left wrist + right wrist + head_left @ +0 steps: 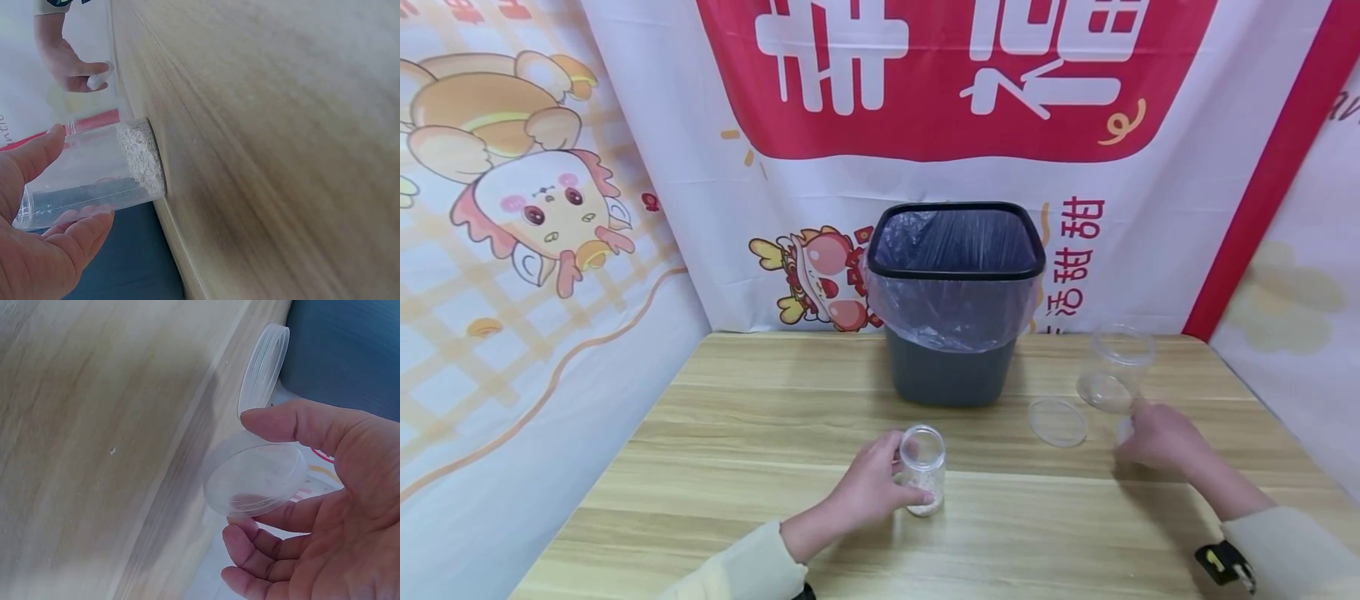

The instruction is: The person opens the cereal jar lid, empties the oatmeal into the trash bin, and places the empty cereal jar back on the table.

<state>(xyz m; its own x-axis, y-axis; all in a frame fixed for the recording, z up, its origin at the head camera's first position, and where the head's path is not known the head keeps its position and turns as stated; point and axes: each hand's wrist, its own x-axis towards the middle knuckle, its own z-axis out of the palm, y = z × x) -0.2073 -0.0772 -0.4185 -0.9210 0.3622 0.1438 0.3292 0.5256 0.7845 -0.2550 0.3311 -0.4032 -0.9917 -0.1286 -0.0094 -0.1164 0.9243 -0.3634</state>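
My left hand [867, 487] grips a small clear plastic jar [922, 477] near the middle of the table, thumb and fingers on opposite sides. White flaky bits [140, 156] cover its bottom, and its top is uncovered. The jar stands upright on the wood. Over on the right, my right hand [1167, 440] pinches a small translucent round lid [253, 478] by its rim between thumb and fingers, close over the table. A larger clear lid [1057, 422] lies to the left of that hand. Just behind the hand stands a larger clear jar [1108, 390], uncovered.
A dark grey waste bin [951, 375] lined with a clear plastic bag stands at the back of the wooden table [760, 400]. Printed cloth [820, 179] hangs behind it, with more cloth along both sides. A white speck [112, 450] lies on the wood.
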